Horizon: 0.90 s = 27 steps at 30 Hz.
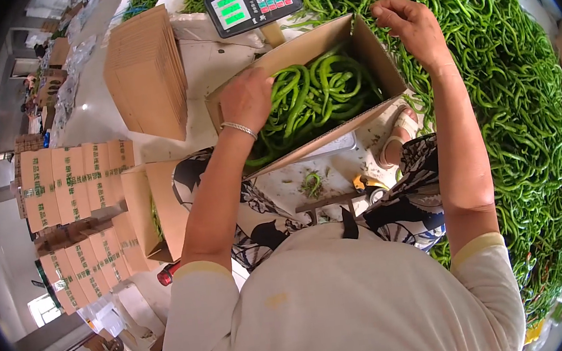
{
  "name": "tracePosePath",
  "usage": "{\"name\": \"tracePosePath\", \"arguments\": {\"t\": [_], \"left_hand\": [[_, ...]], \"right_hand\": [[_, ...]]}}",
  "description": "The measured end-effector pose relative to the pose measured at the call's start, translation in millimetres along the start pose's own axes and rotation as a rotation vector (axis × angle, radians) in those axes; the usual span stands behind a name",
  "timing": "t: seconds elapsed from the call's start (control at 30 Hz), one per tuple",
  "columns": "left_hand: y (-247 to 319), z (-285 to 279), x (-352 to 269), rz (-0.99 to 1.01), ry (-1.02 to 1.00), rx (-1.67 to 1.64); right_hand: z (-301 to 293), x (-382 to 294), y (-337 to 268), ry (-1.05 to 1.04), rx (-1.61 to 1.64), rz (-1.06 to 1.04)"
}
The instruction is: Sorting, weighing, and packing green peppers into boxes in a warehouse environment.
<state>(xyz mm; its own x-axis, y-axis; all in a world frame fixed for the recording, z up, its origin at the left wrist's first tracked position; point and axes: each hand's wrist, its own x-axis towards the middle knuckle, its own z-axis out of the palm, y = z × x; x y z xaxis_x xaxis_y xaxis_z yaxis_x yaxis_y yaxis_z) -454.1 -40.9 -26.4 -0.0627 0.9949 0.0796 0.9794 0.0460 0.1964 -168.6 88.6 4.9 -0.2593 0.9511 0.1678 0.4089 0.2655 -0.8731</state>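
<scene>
An uncovered cardboard box (329, 147) stands before me on the metal platform of a scale (342, 144), partly filled with long green peppers (303, 96). My left hand (247, 99), with a braided bracelet at the wrist, is at the box's left end, over the edge of the peppers; its fingertips are partly hidden, so its hold is unclear. My right hand (412, 28) is raised beyond the box's right corner, over the big pepper heap (519, 99); its fingers are curled, with thumb and forefinger close together, and no pepper shows in them. The scale's display (252, 1) is lit, behind the box.
Folded flat cartons (145, 76) stand at the upper left. Taped, printed boxes (71, 184) are stacked at the left, beside an open carton (169, 208) with some green peppers inside. A yellow tape dispenser (369, 184) lies on the floor near my sandalled foot (400, 134).
</scene>
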Motion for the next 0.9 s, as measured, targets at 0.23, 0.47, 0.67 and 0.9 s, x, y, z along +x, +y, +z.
{"name": "tracePosePath", "arguments": {"t": [0.23, 0.47, 0.67, 0.9], "left_hand": [[75.1, 54.2, -30.7, 0.378, -0.295, -0.470], [67.9, 51.1, -22.2, 0.543, -0.385, -0.425], [72.8, 57.4, -18.3, 0.621, -0.441, -0.484], [65.2, 56.8, -17.5, 0.611, -0.443, -0.558]], "right_hand": [[-12.7, -12.0, 5.2, 0.019, -0.038, -0.018], [-15.5, -11.9, 4.6, 0.027, -0.047, -0.040], [-14.1, -12.5, 3.5, 0.026, -0.073, -0.020], [31.8, -33.3, 0.3, -0.455, -0.119, -0.199]]}}
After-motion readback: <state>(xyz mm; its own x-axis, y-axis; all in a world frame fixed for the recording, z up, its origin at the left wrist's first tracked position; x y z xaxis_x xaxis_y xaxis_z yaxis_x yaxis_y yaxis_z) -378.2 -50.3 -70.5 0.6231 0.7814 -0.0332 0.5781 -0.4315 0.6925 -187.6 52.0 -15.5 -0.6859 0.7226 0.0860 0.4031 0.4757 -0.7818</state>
